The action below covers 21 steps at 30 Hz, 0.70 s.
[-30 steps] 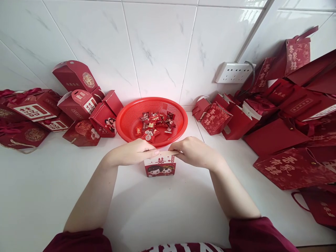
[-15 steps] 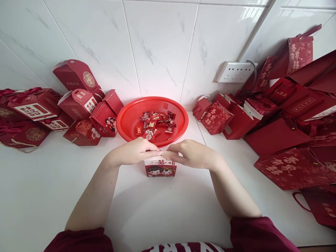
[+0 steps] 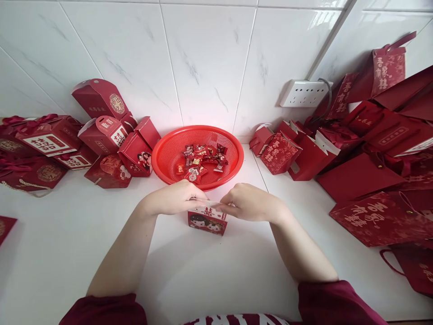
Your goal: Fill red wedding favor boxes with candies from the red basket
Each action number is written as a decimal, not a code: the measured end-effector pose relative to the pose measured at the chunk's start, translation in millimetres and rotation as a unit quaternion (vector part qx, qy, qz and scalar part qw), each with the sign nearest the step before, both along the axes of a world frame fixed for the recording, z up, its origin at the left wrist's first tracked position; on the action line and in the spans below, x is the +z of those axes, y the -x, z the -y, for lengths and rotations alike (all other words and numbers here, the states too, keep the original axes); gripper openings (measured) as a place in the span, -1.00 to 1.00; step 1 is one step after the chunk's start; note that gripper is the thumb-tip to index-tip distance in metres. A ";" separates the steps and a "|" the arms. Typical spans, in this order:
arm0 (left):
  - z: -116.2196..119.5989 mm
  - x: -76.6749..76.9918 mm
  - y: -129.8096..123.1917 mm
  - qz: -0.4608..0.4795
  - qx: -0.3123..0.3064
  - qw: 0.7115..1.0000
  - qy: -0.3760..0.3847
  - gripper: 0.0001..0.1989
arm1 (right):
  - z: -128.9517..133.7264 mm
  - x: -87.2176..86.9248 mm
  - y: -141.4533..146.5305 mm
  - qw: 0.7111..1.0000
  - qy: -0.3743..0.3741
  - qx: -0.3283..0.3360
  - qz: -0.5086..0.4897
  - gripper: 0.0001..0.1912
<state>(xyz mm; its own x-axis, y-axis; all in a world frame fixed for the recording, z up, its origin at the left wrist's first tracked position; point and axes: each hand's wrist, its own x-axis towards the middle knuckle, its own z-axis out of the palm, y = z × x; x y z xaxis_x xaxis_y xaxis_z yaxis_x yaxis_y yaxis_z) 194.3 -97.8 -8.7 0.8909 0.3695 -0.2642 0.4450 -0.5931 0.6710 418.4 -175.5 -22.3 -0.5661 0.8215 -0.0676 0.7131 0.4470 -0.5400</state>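
Note:
A small red and white gift box [image 3: 207, 222] with two cartoon faces printed on its front stands on the white counter, turned slightly. My left hand [image 3: 181, 197] is closed on its upper left edge, thumb in front. At the upper right edge, my right hand [image 3: 244, 201] pinches the box between thumb and fingers. Part of the box top is hidden behind my fingers. Just behind both hands sits a red plastic basket [image 3: 162, 155], with several wrapped candies [image 3: 201, 158] lying in it.
Red gift boxes [image 3: 104, 135] are stacked at the left by the tiled wall. More red boxes and bags [image 3: 372, 176] crowd the right side. A white power strip [image 3: 304, 93] with a cable is on the wall. A red corner [image 3: 6, 227] shows at the left edge.
The gift box has turned a little, its right side coming nearer to me. My right hand has shifted slightly right and down. The view has moved slightly, showing a red corner at the left.

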 end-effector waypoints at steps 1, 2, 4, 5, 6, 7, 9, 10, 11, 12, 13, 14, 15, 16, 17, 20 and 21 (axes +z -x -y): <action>0.7 0.0 -0.8 0.007 -0.014 1.000 0.010 -0.77 | 2.6 2.5 -0.2 1.000 0.019 0.020 -0.013 -0.51; 1.4 -0.2 -1.6 0.015 -0.033 0.999 0.019 -0.81 | 4.9 5.0 -0.4 0.998 0.032 0.043 -0.036 -0.53; 2.4 -1.8 -3.5 0.032 -0.068 0.997 0.022 -0.81 | 7.9 8.9 -0.1 0.992 0.016 0.083 -0.094 -0.67; 2.8 -3.1 -4.6 0.036 -0.074 0.996 0.014 -0.80 | 8.6 9.9 0.3 0.988 -0.015 0.099 -0.114 -0.74; 3.2 -4.7 -5.7 0.036 -0.074 0.997 0.001 -0.79 | 8.9 10.2 0.8 0.985 -0.051 0.113 -0.123 -0.75; 3.8 -6.4 -6.9 0.034 -0.071 0.997 -0.013 -0.79 | 9.0 9.9 1.5 0.981 -0.083 0.126 -0.120 -0.72; 5.7 -9.2 -9.4 0.035 -0.063 0.997 -0.034 -0.78 | 9.5 8.4 2.7 0.977 -0.123 0.144 -0.093 -0.76; 7.2 -9.5 -10.6 0.045 -0.057 0.996 -0.043 -0.77 | 10.2 7.6 3.2 0.977 -0.137 0.143 -0.079 -0.81; 9.2 -8.9 -11.5 0.062 -0.040 0.996 -0.055 -0.74 | 11.3 7.0 3.6 0.977 -0.152 0.135 -0.066 -0.85; 11.7 -7.1 -12.1 0.084 -0.013 0.994 -0.069 -0.71 | 12.6 6.6 4.0 0.977 -0.169 0.118 -0.053 -0.87; 14.5 -4.3 -12.2 0.108 0.024 0.990 -0.086 -0.69 | 13.8 6.3 4.3 0.977 -0.184 0.097 -0.039 -0.87; 17.5 -0.8 -12.0 0.128 0.064 0.985 -0.099 -0.68 | 14.9 6.0 4.6 0.978 -0.195 0.074 -0.022 -0.86; 20.4 3.2 -11.3 0.139 0.092 0.980 -0.103 -0.69 | 15.4 5.6 5.0 0.979 -0.198 0.049 -0.005 -0.85; 23.0 7.0 -10.4 0.139 0.104 0.980 -0.095 -0.71 | 15.2 4.9 5.5 0.981 -0.195 0.023 0.012 -0.84; 25.1 10.3 -9.5 0.127 0.100 0.984 -0.079 -0.75 | 14.1 3.8 6.0 0.982 -0.186 -0.004 0.027 -0.84; 27.8 13.8 -7.2 0.073 0.068 0.991 -0.085 -0.79 | 6.2 -1.3 7.6 0.985 -0.152 -0.070 0.053 -0.74; 27.5 12.8 -6.8 0.060 0.072 0.989 -0.116 -0.81 | 2.9 -3.3 8.0 0.985 -0.145 -0.080 0.056 -0.68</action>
<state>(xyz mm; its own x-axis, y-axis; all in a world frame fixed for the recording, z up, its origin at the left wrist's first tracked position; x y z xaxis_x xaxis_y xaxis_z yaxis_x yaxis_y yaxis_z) 201.1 -125.3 4.0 0.8450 0.5321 -0.0529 0.4604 -0.6735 0.5783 410.3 -178.4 -25.5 -0.4298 0.8939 0.1278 0.8351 0.4473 -0.3202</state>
